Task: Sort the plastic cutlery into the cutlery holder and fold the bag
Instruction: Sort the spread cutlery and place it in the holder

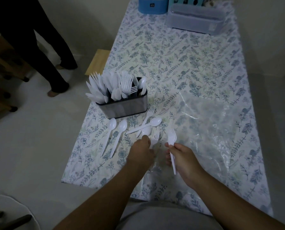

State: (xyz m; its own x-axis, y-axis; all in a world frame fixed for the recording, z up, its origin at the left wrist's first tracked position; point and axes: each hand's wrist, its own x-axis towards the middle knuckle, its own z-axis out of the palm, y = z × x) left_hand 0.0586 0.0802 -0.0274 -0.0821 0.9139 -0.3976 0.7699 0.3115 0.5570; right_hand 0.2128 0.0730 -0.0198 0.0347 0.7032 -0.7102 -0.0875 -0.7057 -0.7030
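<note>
A steel cutlery holder (126, 107) stands near the table's left edge, packed with white plastic knives, forks and a spoon. In front of it lie two spoons (112, 125) side by side, and a crossed heap of a fork and spoons (155, 122). My left hand (141, 151) reaches down onto a fork (155, 138) on the cloth, fingers closing round its handle. My right hand (181, 156) holds a small stack of white forks (171, 138), tines pointing away. A clear plastic bag (209, 130) lies flat and crumpled to the right.
The table (196, 63) wears a blue floral cloth. At its far end sit a blue container (152, 5) and a translucent lidded box (196, 19). A person's dark-trousered legs (55, 63) stand on the floor at left, beside wooden furniture (4, 72).
</note>
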